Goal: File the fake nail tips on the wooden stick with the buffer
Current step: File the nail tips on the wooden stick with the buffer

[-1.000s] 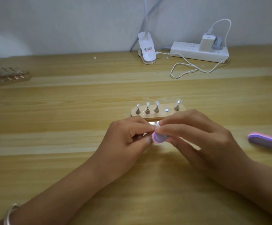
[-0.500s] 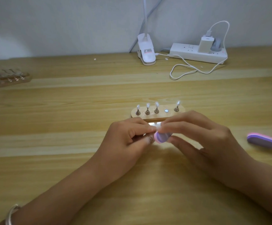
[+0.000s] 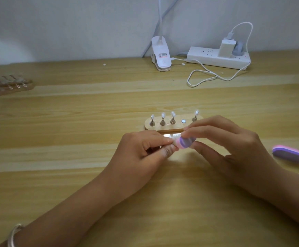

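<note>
Reads as a home desk used as a small nail-craft station. Wood-grain desktop (image 3: 73,175) against a bare white wall (image 3: 73,24). Clip-on lamp (image 3: 161,56) and power strip (image 3: 207,57) with charger (image 3: 226,48) and loose white cable (image 3: 204,78) at the back. Wooden nail-tip stand (image 3: 166,128) mid-desk, second stand (image 3: 9,86) far left, spare buffer block (image 3: 288,154) on the right.
</note>
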`<state>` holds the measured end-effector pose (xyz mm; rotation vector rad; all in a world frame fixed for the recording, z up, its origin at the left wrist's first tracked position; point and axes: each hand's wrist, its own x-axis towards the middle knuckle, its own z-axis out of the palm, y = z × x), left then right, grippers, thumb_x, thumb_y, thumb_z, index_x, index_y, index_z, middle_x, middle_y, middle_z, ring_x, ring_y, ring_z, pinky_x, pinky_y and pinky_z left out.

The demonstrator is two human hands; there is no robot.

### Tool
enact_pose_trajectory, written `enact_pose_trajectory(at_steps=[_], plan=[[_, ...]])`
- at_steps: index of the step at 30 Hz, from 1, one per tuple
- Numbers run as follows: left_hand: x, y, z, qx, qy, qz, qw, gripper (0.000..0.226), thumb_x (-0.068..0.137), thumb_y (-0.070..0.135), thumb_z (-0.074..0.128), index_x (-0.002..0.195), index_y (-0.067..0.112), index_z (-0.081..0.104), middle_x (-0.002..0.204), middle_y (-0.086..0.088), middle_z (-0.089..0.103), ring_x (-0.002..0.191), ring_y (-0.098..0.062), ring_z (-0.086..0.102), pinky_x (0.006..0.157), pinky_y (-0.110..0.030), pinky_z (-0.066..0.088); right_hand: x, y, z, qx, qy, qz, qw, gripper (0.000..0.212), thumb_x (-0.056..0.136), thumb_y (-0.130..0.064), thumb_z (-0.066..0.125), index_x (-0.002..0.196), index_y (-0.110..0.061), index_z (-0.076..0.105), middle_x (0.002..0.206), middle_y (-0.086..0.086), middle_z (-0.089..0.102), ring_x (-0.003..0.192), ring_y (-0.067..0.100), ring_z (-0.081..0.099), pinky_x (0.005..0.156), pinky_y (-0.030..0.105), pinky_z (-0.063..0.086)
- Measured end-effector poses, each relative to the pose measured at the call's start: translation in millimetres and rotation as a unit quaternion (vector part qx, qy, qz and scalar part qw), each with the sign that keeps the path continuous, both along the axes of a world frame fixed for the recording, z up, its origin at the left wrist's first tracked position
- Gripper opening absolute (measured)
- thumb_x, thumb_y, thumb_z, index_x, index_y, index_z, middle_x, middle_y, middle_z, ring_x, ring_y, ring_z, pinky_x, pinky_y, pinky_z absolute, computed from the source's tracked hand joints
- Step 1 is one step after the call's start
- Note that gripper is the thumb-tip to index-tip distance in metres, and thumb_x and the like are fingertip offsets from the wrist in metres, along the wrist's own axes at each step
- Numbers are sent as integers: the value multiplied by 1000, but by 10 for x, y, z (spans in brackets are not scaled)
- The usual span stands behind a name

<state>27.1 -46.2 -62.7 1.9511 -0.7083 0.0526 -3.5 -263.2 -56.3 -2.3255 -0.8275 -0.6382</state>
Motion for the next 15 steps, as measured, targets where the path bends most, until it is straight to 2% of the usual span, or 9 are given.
enact_pose_trajectory(at_steps=[3, 8, 11, 15], plan=[[4, 7, 9, -14, 5, -11, 1000, 18, 90, 22, 63, 91, 12, 77, 70, -8, 67, 66, -27, 61, 60, -42, 45, -47, 92, -18, 3, -13, 34, 999, 16, 92, -4, 66, 105, -3, 74, 108, 5, 69, 101, 22, 66, 88, 33, 52], [16, -4, 1, -23, 13, 1, 1000, 18, 88, 16, 64, 77, 7, 74, 67, -15, 64, 64, -33, 57, 58, -42, 43, -2, 14, -7, 5, -7, 3, 1000, 16, 90, -4, 67, 105, -3, 74, 105, 7, 69, 101, 24, 68, 86, 39, 53], [9, 1, 11, -35, 26, -15, 999, 19, 89, 16, 62, 84, 3, 75, 69, -20, 63, 67, -39, 57, 58, -45, 44, -48, 104, -26, 9, -22, 28, 999, 15, 92, -4, 67, 104, -3, 75, 107, 6, 69, 101, 22, 67, 89, 35, 52], [8, 0, 8, -42, 35, -4, 998, 18, 88, 17, 64, 79, 6, 75, 67, -18, 64, 65, -37, 56, 56, -43, 43, -10, 29, -7, 4, -19, 15, 1000, 14, 93, -7, 67, 104, -2, 74, 106, 7, 69, 101, 23, 67, 88, 37, 52]])
